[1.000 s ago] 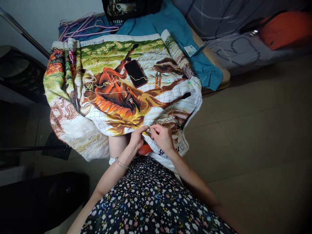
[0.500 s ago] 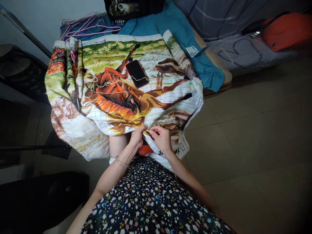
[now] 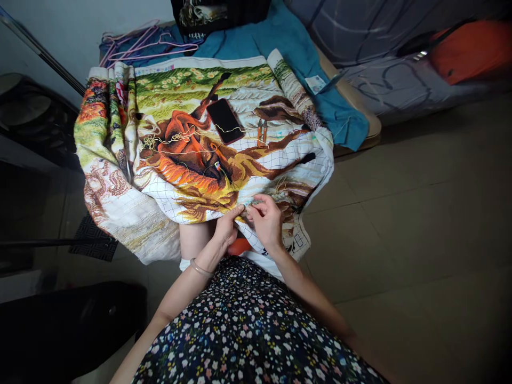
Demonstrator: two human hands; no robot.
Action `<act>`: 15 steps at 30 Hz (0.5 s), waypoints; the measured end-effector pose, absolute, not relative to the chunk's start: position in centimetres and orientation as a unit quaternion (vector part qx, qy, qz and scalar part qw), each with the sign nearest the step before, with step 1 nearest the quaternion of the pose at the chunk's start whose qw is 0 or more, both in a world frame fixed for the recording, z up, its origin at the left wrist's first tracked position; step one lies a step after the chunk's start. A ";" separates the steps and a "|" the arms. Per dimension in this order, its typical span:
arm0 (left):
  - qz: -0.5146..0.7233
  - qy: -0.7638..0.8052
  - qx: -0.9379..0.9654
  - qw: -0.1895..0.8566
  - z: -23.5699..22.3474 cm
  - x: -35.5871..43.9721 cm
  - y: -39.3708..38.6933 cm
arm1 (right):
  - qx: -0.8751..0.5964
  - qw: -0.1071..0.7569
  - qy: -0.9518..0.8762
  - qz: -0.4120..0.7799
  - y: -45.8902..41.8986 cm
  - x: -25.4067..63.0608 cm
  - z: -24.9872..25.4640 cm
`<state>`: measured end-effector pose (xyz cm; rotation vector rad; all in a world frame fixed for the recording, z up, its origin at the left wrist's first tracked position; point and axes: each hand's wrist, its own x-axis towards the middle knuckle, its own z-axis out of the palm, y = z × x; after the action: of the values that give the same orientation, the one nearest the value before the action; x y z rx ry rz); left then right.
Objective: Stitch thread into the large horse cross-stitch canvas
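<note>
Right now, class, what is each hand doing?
Left hand: closed, pinching the near edge of the embroidery cloth.
Right hand: fingers pinched together at the cloth; what they hold cannot be told.

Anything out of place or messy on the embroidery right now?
Somewhat: a phone and small snips lie on the embroidery cloth, with loose yellow threads straggling across it. No damage shows. Left hand and right hand pinch the near edge.

- Lived-in room of a home, with pale tiled floor (image 3: 420,224).
- Clothes hangers (image 3: 148,45) piled by the wall, at the far edge of a teal cloth (image 3: 280,37).
- Phone (image 3: 224,120) left lying on a half-stitched embroidery cloth (image 3: 180,90).
- Rumpled grey bedding (image 3: 384,80) alongside.
</note>
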<state>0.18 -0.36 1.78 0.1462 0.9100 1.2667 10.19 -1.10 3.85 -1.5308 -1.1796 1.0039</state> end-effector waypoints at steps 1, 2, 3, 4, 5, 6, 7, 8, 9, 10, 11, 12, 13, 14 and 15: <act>0.572 0.405 0.066 0.710 1.8 0.2 -0.4 | -0.623 0.449 -0.512 0.384 -1.0 10.3 4.3; 0.573 0.404 0.064 0.710 1.8 0.1 -0.5 | -0.624 0.428 -0.545 0.361 -0.8 10.4 4.7; 0.573 0.405 0.063 0.710 1.7 0.1 -0.5 | -0.626 0.403 -0.573 0.341 -0.6 10.4 4.9; 0.571 0.407 0.062 0.710 1.8 0.0 -0.5 | -0.629 0.378 -0.596 0.327 -0.4 10.4 5.1; 0.569 0.410 0.061 0.710 1.8 0.0 -0.5 | -0.630 0.356 -0.612 0.320 -0.1 10.4 5.2; 0.567 0.412 0.063 0.711 1.9 -0.1 -0.5 | -0.629 0.341 -0.621 0.320 0.1 10.4 5.3; 0.566 0.413 0.065 0.711 2.0 -0.1 -0.6 | -0.627 0.334 -0.623 0.327 0.4 10.5 5.4; 0.567 0.413 0.068 0.710 2.1 -0.2 -0.6 | -0.624 0.340 -0.616 0.339 0.7 10.7 5.7; 0.569 0.413 0.072 0.707 2.3 -0.2 -0.6 | -0.619 0.361 -0.599 0.357 1.1 11.2 6.2; 0.573 0.412 0.075 0.705 2.5 -0.2 -0.6 | -0.612 0.398 -0.570 0.378 1.4 12.0 7.0; 0.578 0.410 0.079 0.702 2.7 -0.2 -0.7 | -0.600 0.446 -0.533 0.396 1.6 13.3 7.9; 0.581 0.407 0.080 0.700 2.9 -0.2 -0.7 | -0.584 0.500 -0.494 0.406 1.8 15.1 9.0; 0.585 0.405 0.081 0.698 3.0 -0.2 -0.7 | -0.566 0.545 -0.467 0.406 1.9 17.4 10.2; 0.589 0.404 0.080 0.695 3.2 -0.2 -0.7 | -0.546 0.587 -0.458 0.385 1.9 20.1 11.5; 0.592 0.404 0.078 0.693 3.3 -0.2 -0.7 | -0.535 0.604 -0.484 0.338 1.7 23.1 12.7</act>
<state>-0.20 -0.74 3.29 0.1740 0.9028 1.3236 23.10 1.66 12.69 -1.2377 -1.1193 0.7831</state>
